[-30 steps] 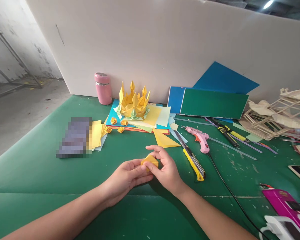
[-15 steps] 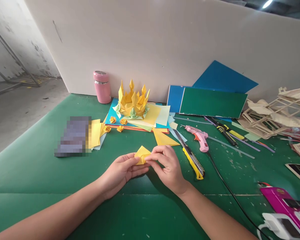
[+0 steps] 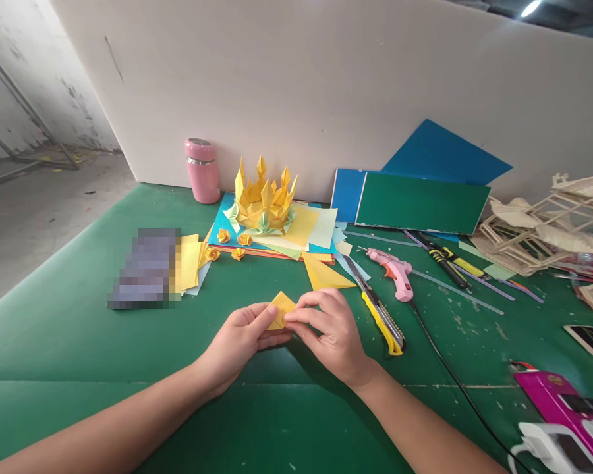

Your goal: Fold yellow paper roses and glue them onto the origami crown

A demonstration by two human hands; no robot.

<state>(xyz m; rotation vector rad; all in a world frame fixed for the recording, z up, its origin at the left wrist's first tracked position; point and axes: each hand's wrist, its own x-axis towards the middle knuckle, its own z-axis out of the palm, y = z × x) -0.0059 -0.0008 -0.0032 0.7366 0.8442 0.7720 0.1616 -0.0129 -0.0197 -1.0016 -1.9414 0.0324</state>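
Small folded yellow paper piece (image 3: 280, 308) pinched between both hands just above green tabletop (image 3: 79, 349), near front centre. Left hand (image 3: 240, 342) fingers clamped on its left edge; right hand (image 3: 332, 332) fingertips clamped on right edge. Yellow-handled utility knife (image 3: 381, 319) just beside right hand. Yellow paper triangle (image 3: 323, 275) lies behind.

Your left hand (image 3: 237, 339) and right hand (image 3: 332, 332) meet over the middle of the table (image 3: 79, 342), towards its front edge, with the folded paper (image 3: 281, 307) pinched between them. Just right of your right hand lies the utility knife (image 3: 381, 317), and behind that the glue gun (image 3: 393, 271). Behind your hands a paper triangle (image 3: 323, 274) lies flat. Further back the paper crown (image 3: 264, 197) stands on a stack of sheets (image 3: 321, 228) near the back edge, with the flask (image 3: 202, 171) just left of it. The stick models (image 3: 538, 230) sit at the right edge.
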